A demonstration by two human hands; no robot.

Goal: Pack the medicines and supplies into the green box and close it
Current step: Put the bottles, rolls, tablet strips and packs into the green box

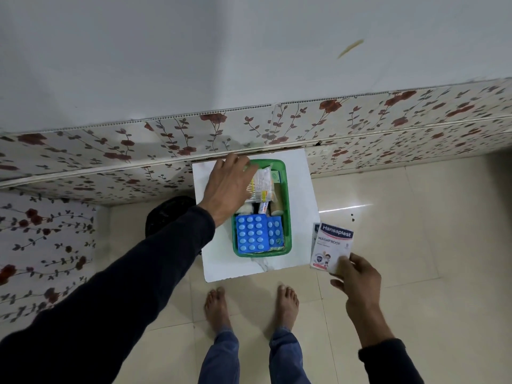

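Status: packing looks mostly done, closing not started. We see the green box [286, 214] sitting open on the white bench [303, 187], hard against the floral-papered wall. Already inside: two blue blister packs [252, 234] side by side at the near end, a small tube [263, 208] and some wrapped packets [260, 182] further back (the rest is too cluttered to name).

Left hand [225, 191] is stretched over the far-left part of the box, fingers loosely spread. We can't tell whether its grip has hold of anything; it hides whatever lies beneath it, including that corner of the box.

Right hand [357, 278] is out to the right, off the bench edge and above the floor, its grip pinched on the lower corner of the Hansaplast plaster packs [332, 245]. A second pack edge shows just behind the front one, so we judge it holds at least two.

Remaining, as we read it:
- plaster packs into the box, probably on top of the blisters, since free floor space inside looks scarce
- lid on. No lid visible anywhere in view, so we can't say where it comes from.

No other loose supplies show on the bench.
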